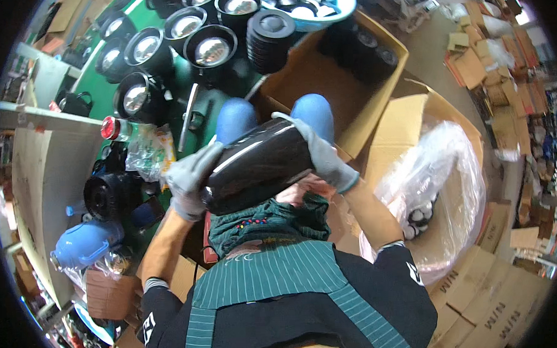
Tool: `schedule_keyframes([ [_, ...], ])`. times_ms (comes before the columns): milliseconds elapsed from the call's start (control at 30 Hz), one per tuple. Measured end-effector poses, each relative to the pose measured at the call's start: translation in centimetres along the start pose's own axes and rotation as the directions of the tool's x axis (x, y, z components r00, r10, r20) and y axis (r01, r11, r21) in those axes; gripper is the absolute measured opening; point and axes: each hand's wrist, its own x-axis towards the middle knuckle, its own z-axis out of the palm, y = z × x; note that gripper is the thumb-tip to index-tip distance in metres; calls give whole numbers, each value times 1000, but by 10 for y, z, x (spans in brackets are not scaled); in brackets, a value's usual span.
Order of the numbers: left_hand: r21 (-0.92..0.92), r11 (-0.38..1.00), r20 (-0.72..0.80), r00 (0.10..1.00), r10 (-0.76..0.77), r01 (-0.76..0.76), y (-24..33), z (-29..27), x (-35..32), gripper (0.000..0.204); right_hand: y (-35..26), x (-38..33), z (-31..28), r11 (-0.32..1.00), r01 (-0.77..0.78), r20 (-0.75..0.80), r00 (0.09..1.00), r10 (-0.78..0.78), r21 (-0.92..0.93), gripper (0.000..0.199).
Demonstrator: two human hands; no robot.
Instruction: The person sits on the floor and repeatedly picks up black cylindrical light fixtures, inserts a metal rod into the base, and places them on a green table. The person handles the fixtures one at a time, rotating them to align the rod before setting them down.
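Fingers of my gloved left hand [189, 184] wrap the near end of a glossy black housing [259, 165], and my gloved right hand [324, 156] is curled tight over its far end, holding it above my lap. Beyond it, black lamp cans [208, 49] crowd the green table [116, 88]; an open cardboard box [343, 84] sits at that table's right edge.

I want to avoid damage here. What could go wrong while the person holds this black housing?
The glossy black housing is held over the lap only by the gloved left hand and right hand; it could slip. If dropped, it might hit the black lamps crowded on the green table.
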Motion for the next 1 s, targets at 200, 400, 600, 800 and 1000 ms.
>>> schedule_keyframes([
  [200,-116,988,284,950,128,-99,-14,50,-44,71,-8,40,-38,904,150,99,988,-120,-401,52],
  [400,336,824,-244,888,-391,455,-126,82,-47,61,31,38,37,605,299,252,954,-164,-738,60],
  [600,79,699,-101,704,-703,710,-199,102,-54,54,71,44,29,990,85,-164,984,-66,113,74],
  [800,-399,666,473,763,-440,630,-49,16,45,53,41,44,33,832,47,-301,942,147,552,94],
  [1000,-97,919,563,782,-266,383,10,15,68,61,63,59,4,609,-52,-129,960,249,791,45],
])
